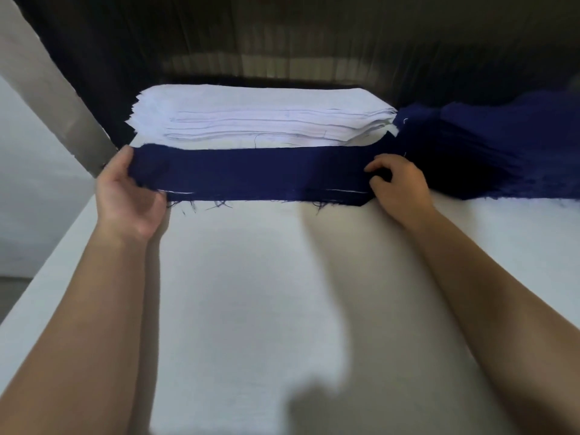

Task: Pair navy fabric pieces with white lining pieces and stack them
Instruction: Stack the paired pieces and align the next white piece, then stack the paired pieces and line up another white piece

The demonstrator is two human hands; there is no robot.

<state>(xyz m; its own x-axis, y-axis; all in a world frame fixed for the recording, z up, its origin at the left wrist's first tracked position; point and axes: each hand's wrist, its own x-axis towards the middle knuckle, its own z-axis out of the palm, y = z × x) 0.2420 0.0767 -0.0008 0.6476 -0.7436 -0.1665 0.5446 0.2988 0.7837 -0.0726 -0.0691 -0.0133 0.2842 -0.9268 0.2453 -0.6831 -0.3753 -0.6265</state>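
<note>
Behind strip (251,172), lining stack (260,117); pile (486,152) right

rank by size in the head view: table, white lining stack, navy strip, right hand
1. table
2. white lining stack and navy strip: about alike, too close to rank
3. right hand

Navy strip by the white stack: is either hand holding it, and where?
The left hand grips the navy strip by its left end. The right hand has curled fingers on its right end; whether it pinches cannot be told.
</note>
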